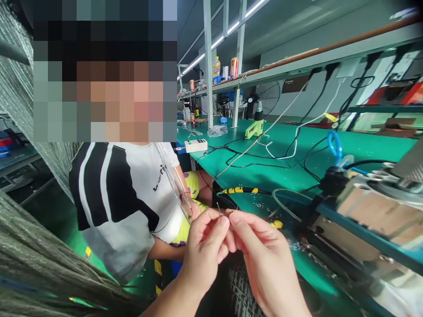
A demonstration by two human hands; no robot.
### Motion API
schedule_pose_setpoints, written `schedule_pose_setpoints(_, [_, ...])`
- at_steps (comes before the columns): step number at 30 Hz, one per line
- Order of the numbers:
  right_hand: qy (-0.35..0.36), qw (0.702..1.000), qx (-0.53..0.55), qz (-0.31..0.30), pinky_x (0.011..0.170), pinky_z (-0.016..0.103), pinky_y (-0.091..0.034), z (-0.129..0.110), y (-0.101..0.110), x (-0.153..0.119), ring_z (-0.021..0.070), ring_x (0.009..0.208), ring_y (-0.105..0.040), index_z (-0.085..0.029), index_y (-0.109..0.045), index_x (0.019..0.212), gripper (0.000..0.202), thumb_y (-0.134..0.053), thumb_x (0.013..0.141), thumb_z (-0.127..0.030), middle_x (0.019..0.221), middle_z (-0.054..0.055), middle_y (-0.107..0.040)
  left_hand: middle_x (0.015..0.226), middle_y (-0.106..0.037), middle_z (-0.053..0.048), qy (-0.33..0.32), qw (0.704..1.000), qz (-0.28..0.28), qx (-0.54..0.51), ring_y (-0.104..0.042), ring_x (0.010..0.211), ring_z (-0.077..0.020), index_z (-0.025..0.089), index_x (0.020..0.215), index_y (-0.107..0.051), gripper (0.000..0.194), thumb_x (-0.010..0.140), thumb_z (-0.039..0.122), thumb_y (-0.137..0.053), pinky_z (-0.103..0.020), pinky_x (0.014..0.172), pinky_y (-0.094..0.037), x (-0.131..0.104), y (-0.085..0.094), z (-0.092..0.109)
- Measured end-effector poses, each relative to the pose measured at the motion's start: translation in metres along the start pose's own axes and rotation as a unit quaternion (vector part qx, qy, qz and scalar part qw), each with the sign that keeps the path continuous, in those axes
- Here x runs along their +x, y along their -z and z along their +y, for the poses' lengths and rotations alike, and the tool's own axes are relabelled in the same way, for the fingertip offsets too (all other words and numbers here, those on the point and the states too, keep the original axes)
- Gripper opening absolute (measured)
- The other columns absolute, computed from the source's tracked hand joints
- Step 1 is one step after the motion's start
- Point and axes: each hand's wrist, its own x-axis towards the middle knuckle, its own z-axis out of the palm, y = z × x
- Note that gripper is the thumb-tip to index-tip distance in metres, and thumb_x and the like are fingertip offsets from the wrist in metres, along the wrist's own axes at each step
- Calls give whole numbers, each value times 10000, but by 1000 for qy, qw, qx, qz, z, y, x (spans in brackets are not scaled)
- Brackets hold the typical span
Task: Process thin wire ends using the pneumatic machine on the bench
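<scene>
My left hand [206, 242] and my right hand [264, 255] meet in front of me, their fingertips touching or nearly so. Each is closed in a pinch of thumb and forefinger. A thin wire [218, 208] sticks up from the left fingertips. Just above the right fingertips a short, fine tip shows; the fingers hide whether it belongs to the same wire. Close by on the right stands a bench machine [370, 215] with a blue-green edge and a dark body.
A co-worker in a white and black shirt [115, 189] sits close on the left, holding silvery strands [173, 176]. On the green table [284, 171] lie black and white cables, a green heat gun [254, 128] and a small white box [196, 145]. Grey strands [42, 246] hang at left.
</scene>
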Motion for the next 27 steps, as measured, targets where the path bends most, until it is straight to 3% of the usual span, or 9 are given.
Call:
schedule_pose_setpoints(9, [-47, 999, -21, 13, 549, 226, -445, 3, -11, 12, 83, 530, -498, -141, -731, 774, 273, -801, 669, -384, 537, -2, -571, 516, -470, 71, -3, 995, 66, -71, -280, 424, -22, 166, 736, -448, 292, 905, 349, -600, -179, 414, -155, 6, 2, 1])
schedule_pose_setpoints(22, [-85, 995, -34, -31, 439, 186, -407, -9, -21, 20, 66, 415, -455, -142, -639, 701, 276, -769, 686, -385, 444, -38, -504, 541, -481, 66, -27, 994, 63, -86, -301, 438, -16, 160, 733, -458, 290, 911, 343, -596, -173, 417, -155, 9, 3, -3])
schedule_pose_setpoints(27, [-83, 996, -34, -16, 435, 165, -381, -11, -24, 18, 57, 430, -440, -142, -622, 679, 278, -772, 682, -376, 438, -38, -501, 546, -484, 65, -29, 994, 61, -82, -308, 439, -15, 161, 741, -457, 284, 919, 343, -583, -169, 418, -165, 7, 2, -3])
